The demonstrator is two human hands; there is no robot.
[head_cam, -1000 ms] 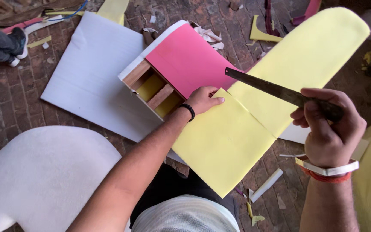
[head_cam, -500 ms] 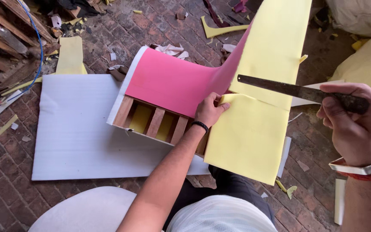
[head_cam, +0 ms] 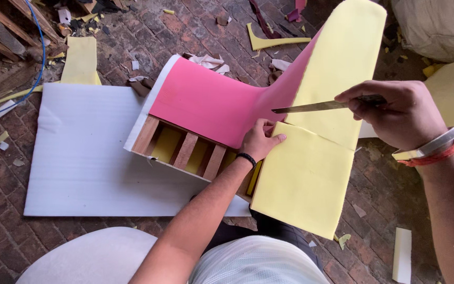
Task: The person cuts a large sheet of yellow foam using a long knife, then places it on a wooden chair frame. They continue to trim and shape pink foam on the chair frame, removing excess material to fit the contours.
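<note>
Knife slits yellow foam on a wooden frame

The left hand [head_cam: 258, 142] presses flat on the pale yellow foam sheet [head_cam: 303, 179], now cut further; the right hand [head_cam: 395, 113], fingers clamped on the long steel knife [head_cam: 311, 108], holds it above the pink-backed flap [head_cam: 211, 102] over the slatted wooden frame [head_cam: 185, 150] on the brick floor [head_cam: 6, 231].

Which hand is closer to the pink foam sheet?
The left hand. It presses on the pink foam sheet at its lower edge. The right hand is off to the side, holding a knife over the yellow foam.
</note>
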